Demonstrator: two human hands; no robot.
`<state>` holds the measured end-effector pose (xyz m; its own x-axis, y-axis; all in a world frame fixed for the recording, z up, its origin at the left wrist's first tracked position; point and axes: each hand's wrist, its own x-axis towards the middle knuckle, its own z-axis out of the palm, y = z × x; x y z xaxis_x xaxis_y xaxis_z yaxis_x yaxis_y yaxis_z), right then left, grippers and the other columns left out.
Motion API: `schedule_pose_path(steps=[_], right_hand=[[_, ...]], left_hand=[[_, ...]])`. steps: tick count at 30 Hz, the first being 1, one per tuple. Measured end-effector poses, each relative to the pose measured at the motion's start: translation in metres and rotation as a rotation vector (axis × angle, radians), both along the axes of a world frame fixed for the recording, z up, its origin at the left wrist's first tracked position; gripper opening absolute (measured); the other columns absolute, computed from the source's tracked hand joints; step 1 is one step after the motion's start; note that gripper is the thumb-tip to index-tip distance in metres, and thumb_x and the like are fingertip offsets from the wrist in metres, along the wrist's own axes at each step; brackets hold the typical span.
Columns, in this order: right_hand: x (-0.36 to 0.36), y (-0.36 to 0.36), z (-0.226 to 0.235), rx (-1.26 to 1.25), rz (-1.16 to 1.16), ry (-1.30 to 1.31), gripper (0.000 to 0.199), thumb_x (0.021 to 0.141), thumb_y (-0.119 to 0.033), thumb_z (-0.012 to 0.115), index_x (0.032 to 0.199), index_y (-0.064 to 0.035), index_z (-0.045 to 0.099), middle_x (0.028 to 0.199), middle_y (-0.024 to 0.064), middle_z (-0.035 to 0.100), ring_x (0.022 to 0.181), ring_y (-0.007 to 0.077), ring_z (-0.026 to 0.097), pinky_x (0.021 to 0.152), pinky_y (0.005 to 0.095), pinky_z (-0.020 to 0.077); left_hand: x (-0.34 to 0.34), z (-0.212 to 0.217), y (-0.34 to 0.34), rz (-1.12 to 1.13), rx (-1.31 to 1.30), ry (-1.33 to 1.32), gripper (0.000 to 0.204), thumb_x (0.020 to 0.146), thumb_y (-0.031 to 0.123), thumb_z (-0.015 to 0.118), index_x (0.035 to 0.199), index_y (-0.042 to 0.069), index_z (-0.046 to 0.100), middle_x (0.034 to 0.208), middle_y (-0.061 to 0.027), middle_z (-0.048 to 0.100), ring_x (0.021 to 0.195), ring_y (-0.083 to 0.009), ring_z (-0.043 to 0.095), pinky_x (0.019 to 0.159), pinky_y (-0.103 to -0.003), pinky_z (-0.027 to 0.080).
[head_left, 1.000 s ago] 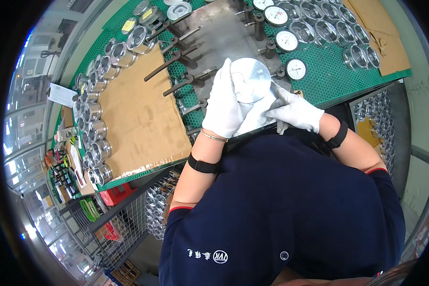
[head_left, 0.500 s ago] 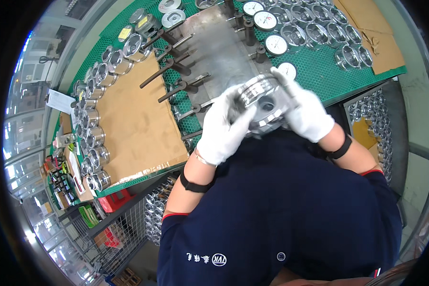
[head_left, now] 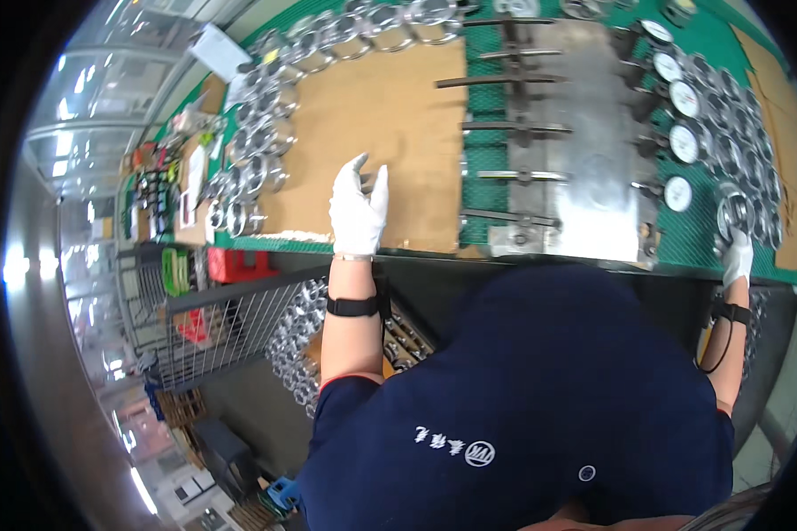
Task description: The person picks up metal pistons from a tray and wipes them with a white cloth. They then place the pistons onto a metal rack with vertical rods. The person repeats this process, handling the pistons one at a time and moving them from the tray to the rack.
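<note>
Over the near edge of the brown cardboard sheet point(head_left: 390, 115), my white-gloved left hand point(head_left: 359, 212) is raised with its thumb and fingers apart, holding nothing. My right hand point(head_left: 738, 255), also gloved, reaches far out to the right edge of the bench. Its fingers grip the near side of a shiny metal piston point(head_left: 732, 211), which stands by a group of similar pistons point(head_left: 726, 146). The glove hides part of that piston's lower side, and the fingertips are hard to make out.
Between my hands lies a steel plate point(head_left: 598, 150) with rods on posts point(head_left: 522, 128) along its left side. Several dial gauges point(head_left: 684, 142) line its right side. More pistons point(head_left: 310, 53) edge the cardboard. Below the bench are a wire cart point(head_left: 230, 323) and a red bin point(head_left: 239, 264).
Both hands held a piston together over the plate's near end. Now they are far apart: the left moved left, empty, and the right went to the pistons at right. The view has turned.
</note>
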<state>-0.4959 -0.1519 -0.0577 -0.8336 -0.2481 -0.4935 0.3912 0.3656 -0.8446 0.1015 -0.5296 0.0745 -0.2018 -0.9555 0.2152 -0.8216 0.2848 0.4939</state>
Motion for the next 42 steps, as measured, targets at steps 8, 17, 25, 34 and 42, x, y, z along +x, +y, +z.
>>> schedule_pose_path(steps=[8,17,25,34,42], right_hand=[[-0.038,-0.01,-0.086,-0.195,-0.287,-0.012,0.04,0.103,-0.038,0.059,0.119,-0.0017,0.058,0.101,0.0131,0.066,0.084,0.0258,0.071,0.067,0.0328,0.0595],[-0.002,-0.009,-0.046,-0.246,-0.202,0.108,0.041,0.097,-0.023,0.066,0.129,-0.0028,0.051,0.115,0.0153,0.066,0.097,0.0272,0.07,0.079,0.0337,0.0576],[-0.005,-0.007,0.006,-0.128,-0.272,0.254,0.054,0.099,-0.025,0.064,0.142,-0.001,0.044,0.125,0.0149,0.065,0.101,0.0218,0.069,0.079,0.0325,0.0535],[0.059,-0.093,0.113,-0.354,0.114,0.502,0.052,0.101,-0.01,0.057,0.149,0.0052,0.043,0.132,0.0129,0.064,0.101,0.0184,0.07,0.089,0.0287,0.0541],[0.233,-0.16,0.195,-0.36,1.347,0.648,0.077,0.084,-0.016,0.081,0.15,0.0,0.045,0.121,0.0152,0.068,0.101,0.0226,0.069,0.093,0.0331,0.0544]], left_hand=[[0.211,-0.026,-0.118,0.591,-0.02,-0.707,0.063,0.091,0.035,0.067,0.143,0.002,0.05,0.135,-0.0222,0.061,0.126,-0.0425,0.057,0.107,-0.051,0.047],[0.32,-0.02,-0.153,0.628,0.239,-1.05,0.046,0.093,0.049,0.064,0.123,0.016,0.073,0.129,-0.014,0.069,0.133,-0.0383,0.054,0.108,-0.049,0.046],[0.173,-0.02,-0.1,0.268,0.077,-0.565,0.048,0.091,0.054,0.064,0.106,0.01,0.075,0.102,-0.0225,0.074,0.096,-0.0414,0.071,0.085,-0.048,0.055],[0.064,-0.011,-0.013,0.101,0.247,-0.065,0.045,0.096,0.042,0.067,0.107,-0.001,0.073,0.091,-0.0195,0.072,0.087,-0.031,0.07,0.083,-0.04,0.055],[-0.07,0.081,0.085,-0.388,0.654,0.784,0.034,0.101,0.02,0.062,0.126,-0.004,0.066,0.114,-0.0076,0.072,0.078,-0.0096,0.061,0.066,-0.021,0.045]])
